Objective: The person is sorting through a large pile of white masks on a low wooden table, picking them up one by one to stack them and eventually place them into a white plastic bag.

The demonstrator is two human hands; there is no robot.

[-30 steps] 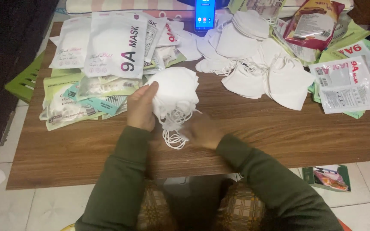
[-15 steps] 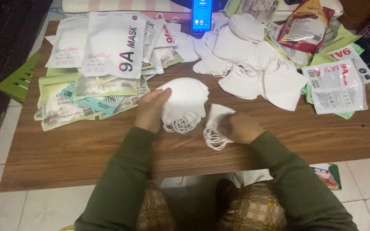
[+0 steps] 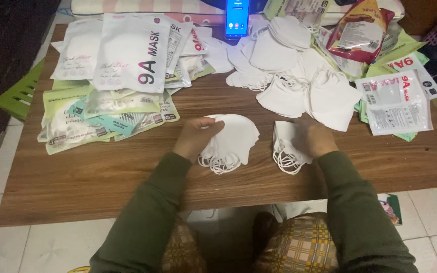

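Two stacks of white masks under the hands on a crowded wooden bench (image 3: 77,182).

The bench stands on pale floor tiles, packets (image 3: 127,55) heaped far left, loose masks (image 3: 299,81) far right. Left hand (image 3: 195,136) curls around the larger stack (image 3: 233,144); right hand (image 3: 317,136) lies flat on the smaller stack (image 3: 287,149). The dangling ear loops look likely to tangle, dragging masks askew.

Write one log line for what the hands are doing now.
left hand: on fanned stack of white fabric masks | right hand: on smaller white mask stack | brown wooden table
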